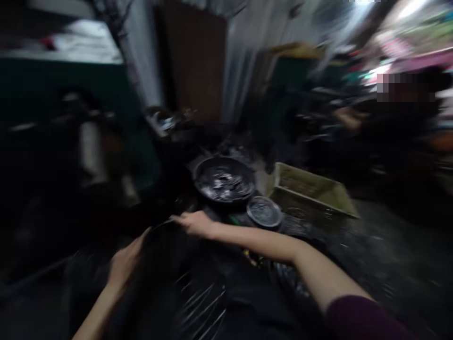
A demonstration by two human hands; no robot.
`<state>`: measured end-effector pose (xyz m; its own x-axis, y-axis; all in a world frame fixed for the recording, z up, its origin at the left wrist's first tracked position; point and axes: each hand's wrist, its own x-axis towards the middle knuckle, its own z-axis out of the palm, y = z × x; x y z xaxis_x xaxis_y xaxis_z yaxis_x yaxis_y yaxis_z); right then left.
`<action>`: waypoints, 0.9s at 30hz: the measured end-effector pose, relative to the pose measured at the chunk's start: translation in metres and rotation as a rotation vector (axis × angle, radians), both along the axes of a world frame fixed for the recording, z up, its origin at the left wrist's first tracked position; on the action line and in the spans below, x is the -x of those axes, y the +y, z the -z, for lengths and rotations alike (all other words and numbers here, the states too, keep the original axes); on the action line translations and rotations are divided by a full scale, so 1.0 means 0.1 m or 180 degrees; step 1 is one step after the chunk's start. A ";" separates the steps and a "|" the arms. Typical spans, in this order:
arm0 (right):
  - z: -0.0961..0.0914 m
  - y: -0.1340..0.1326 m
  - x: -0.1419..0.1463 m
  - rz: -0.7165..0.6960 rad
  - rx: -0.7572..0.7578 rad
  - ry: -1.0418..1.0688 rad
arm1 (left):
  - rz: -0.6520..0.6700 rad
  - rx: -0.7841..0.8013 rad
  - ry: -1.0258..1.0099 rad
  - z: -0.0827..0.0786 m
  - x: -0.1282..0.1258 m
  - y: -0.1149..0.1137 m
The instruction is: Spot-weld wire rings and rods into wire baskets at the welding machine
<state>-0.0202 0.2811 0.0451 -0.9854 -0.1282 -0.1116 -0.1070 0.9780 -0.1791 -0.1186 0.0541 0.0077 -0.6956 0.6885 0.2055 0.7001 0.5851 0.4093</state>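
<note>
My left hand (124, 264) is at the lower left, its fingers closed at one end of a thin, dark curved strip (161, 224). At the other end of that strip, my right hand (197, 224) reaches across from the right with closed fingers. Blur and darkness hide what the strip belongs to. Just beyond my right hand sits a wide dark round basin (225, 182) with shiny pieces in it. A smaller round dish (264, 212) stands beside the basin, to its right.
A yellowish-green rectangular crate (311, 191) stands on the dark floor to the right. Thin pale rods (203, 307) show below my hands. Another person's arm (348, 118) is visible at the upper right. A brown board (194, 61) stands at the back.
</note>
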 end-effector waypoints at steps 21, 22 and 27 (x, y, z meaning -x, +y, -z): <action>0.08 -0.34 0.46 -0.0689 -0.1293 -0.0281 | -0.0151 0.1202 -0.0057 -0.14 -0.02 -0.17; 0.04 -0.35 0.49 -0.0694 -0.1274 -0.0234 | -0.0161 0.1126 -0.0060 -0.18 0.01 -0.19; -0.30 -0.40 0.74 -0.0596 -0.1082 0.0122 | -0.0287 0.0936 0.0287 -0.53 0.27 -0.28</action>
